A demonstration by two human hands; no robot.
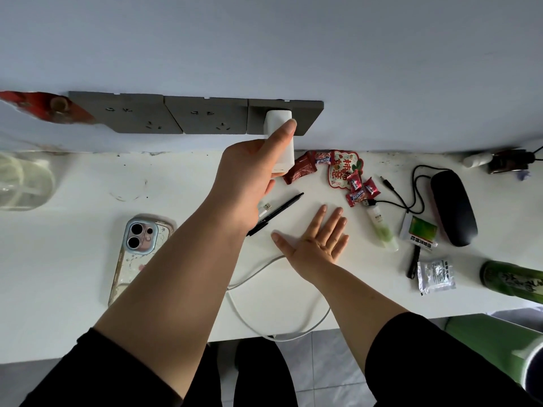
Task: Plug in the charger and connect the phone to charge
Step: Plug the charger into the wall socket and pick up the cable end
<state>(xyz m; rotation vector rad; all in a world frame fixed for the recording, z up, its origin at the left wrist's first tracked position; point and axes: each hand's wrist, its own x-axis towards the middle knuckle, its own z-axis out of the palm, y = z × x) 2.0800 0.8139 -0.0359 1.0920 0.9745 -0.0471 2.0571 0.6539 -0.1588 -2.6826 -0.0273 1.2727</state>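
Observation:
A white charger block point(280, 118) sits against the rightmost grey wall socket point(308, 117). My left hand point(249, 171) grips it from below, thumb along its side. My right hand point(317, 239) lies flat on the white desk point(73, 274), fingers spread, holding nothing. The phone point(138, 254) in a clear floral case lies face down at the left, partly under my left forearm. A white cable point(264, 315) loops over the desk's front edge; its USB plug point(266, 206) lies loose near a black pen point(279, 210).
Two free grey sockets point(176, 116) are left of the charger. Red candy wrappers point(343, 171), a green tube point(382, 227), a black glasses case point(454, 207) with a black cord, sachets and a green bottle point(514, 280) crowd the right. A clear cup point(23, 183) stands far left.

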